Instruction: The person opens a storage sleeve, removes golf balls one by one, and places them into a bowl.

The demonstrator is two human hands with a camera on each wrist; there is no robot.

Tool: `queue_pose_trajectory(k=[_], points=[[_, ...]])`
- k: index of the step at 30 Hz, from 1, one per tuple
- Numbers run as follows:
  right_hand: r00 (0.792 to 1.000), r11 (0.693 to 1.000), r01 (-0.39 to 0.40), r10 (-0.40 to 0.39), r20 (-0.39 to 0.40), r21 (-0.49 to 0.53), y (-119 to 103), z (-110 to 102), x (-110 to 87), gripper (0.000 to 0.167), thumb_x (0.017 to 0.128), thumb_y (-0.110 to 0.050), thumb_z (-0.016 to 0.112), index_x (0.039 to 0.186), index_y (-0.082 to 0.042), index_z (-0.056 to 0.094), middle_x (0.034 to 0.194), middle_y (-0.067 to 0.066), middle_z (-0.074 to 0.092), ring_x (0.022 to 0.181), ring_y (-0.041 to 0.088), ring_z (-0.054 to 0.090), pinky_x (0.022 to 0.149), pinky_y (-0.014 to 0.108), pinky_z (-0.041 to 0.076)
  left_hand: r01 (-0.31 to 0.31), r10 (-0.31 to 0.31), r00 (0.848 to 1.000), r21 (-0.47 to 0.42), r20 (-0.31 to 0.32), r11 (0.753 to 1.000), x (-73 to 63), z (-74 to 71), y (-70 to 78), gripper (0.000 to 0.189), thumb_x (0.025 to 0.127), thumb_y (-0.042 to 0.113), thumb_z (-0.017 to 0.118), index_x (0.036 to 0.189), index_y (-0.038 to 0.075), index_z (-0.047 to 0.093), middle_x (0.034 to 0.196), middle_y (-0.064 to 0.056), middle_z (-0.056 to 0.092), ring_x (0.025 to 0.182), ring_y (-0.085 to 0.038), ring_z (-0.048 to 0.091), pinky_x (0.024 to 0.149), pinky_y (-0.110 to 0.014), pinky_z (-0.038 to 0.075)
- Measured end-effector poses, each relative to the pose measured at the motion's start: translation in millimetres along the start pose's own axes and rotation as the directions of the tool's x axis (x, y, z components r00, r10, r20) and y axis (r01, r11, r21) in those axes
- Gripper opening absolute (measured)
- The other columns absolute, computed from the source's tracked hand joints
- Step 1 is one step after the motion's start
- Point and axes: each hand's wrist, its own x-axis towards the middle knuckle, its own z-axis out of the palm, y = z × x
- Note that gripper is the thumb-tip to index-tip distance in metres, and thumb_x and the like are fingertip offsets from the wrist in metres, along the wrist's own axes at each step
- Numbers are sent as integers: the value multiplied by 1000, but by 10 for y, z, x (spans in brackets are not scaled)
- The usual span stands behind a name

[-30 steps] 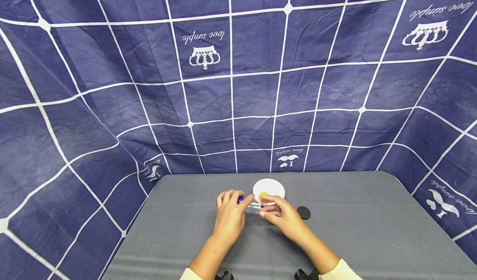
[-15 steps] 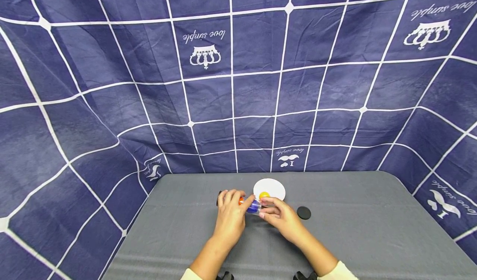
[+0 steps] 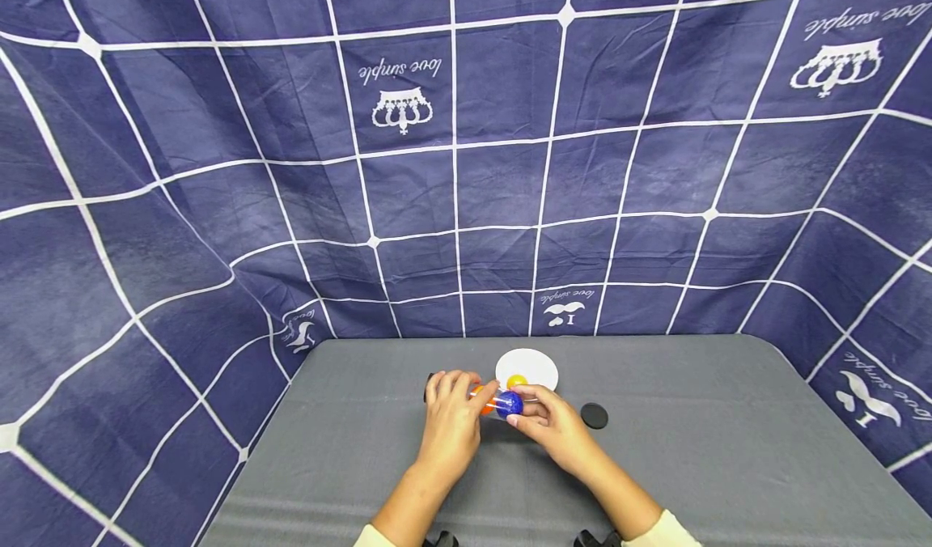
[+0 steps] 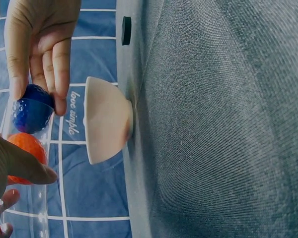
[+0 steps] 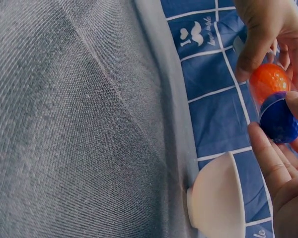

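Your left hand (image 3: pixel 447 421) grips the clear tube (image 4: pixel 31 206), orange ball (image 4: pixel 29 148) inside; your right hand's (image 3: pixel 557 426) fingers pinch the blue ball (image 3: pixel 509 404) at its right end, nearer than the bowl (image 3: pixel 527 361).

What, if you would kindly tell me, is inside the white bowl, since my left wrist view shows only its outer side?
Observer: The head view shows a round yellow thing, probably a ball, in the bowl.
Operator: Thank you; could you also say what is at the end of the clear tube that runs out of my picture?
Observer: A dark end shows just past the fingers of the left hand in the head view.
Operator: And what outline has the dark piece on the table, which I see only edge-on?
Observer: From above, its outline is round.
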Motion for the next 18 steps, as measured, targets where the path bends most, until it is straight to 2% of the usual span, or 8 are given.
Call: queue_pose_trajectory(k=[6, 11, 14, 18], points=[[1000, 1000, 6, -6, -7, -5, -8, -2, 6, 48, 92, -15, 74, 134, 1, 57, 121, 27, 67, 99, 6, 71, 82, 20, 58, 7, -7, 1000, -5, -4, 1000, 2, 3, 0, 65, 63, -9, 75, 116, 29, 73, 108, -1, 65, 111, -28, 58, 107, -56, 38], [999, 1000, 8, -9, -32, -25, -32, -14, 17, 47, 91, -15, 75, 132, 1, 59, 121, 25, 66, 99, 5, 70, 83, 19, 58, 11, -12, 999, -38, -33, 999, 3, 20, -11, 67, 60, -9, 74, 116, 28, 73, 108, -1, 65, 110, -27, 58, 105, -54, 37], [999, 999, 6, -8, -48, -46, -45, -26, 25, 46, 90, -16, 76, 131, -1, 61, 121, 23, 66, 99, 5, 69, 83, 19, 58, 20, -22, 999, -54, -42, 998, 4, 29, -12, 68, 59, -8, 76, 116, 27, 73, 108, -1, 65, 109, -26, 58, 103, -53, 37], [998, 998, 21, -24, -52, -55, -56, -42, 35, 49, 91, -17, 76, 132, 2, 60, 121, 23, 66, 98, 7, 70, 83, 19, 58, 35, -38, 998, -64, -43, 997, 4, 34, -9, 70, 58, -8, 79, 118, 27, 73, 109, -1, 65, 109, -27, 58, 101, -51, 37]])
